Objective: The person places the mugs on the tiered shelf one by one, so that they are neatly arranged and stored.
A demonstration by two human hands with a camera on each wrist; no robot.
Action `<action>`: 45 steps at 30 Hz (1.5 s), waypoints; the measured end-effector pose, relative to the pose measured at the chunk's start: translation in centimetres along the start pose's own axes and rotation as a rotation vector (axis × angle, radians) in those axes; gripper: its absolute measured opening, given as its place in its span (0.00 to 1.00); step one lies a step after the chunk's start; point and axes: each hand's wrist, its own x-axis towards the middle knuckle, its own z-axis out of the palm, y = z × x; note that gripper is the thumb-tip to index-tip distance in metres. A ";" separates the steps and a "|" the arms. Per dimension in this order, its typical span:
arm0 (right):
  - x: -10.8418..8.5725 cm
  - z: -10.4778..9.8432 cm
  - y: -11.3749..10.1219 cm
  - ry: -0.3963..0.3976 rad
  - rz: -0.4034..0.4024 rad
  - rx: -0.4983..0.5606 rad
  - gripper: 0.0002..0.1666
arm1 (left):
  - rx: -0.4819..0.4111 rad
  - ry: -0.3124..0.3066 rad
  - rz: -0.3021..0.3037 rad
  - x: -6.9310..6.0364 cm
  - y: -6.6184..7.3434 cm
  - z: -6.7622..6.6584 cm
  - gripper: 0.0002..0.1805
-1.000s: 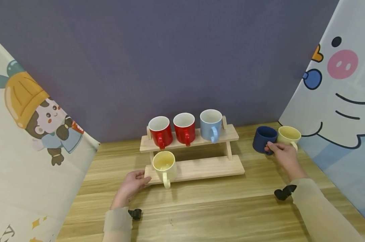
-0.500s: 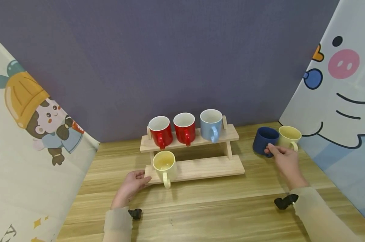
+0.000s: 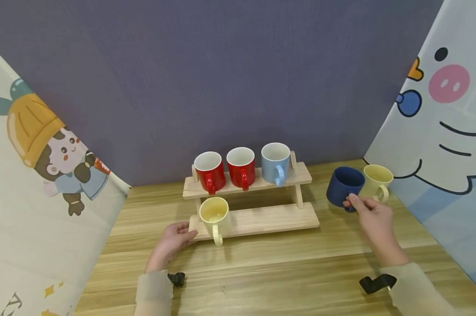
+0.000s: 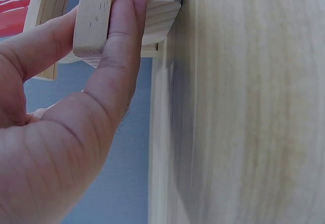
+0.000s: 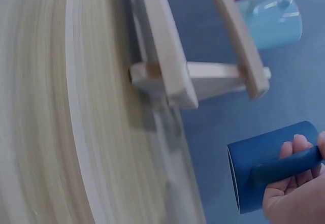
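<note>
A dark blue mug is held up by its handle in my right hand. In the right wrist view, fingers curl round that handle, and the mug's base hangs apart from the tabletop. My left hand pinches the left end of a two-tier wooden shelf; the left wrist view has the board's end between thumb and fingers. A yellow mug stands on the lower board's left part. Along the upper board stand a red mug, a second red mug and a light blue mug.
Another yellow mug stands on the wood-grain table behind my right hand, close to the right printed panel. A grey-blue wall rises behind the shelf. A second printed panel borders the left side.
The dark blue mug has come up off the table and a little toward me in my right hand, away from the yellow mug. My left hand has stayed at the shelf's end.
</note>
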 end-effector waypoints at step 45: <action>-12.0 11.9 -2.7 -0.108 -0.079 0.118 0.09 | 0.008 -0.002 -0.006 -0.1 0.1 0.0 0.27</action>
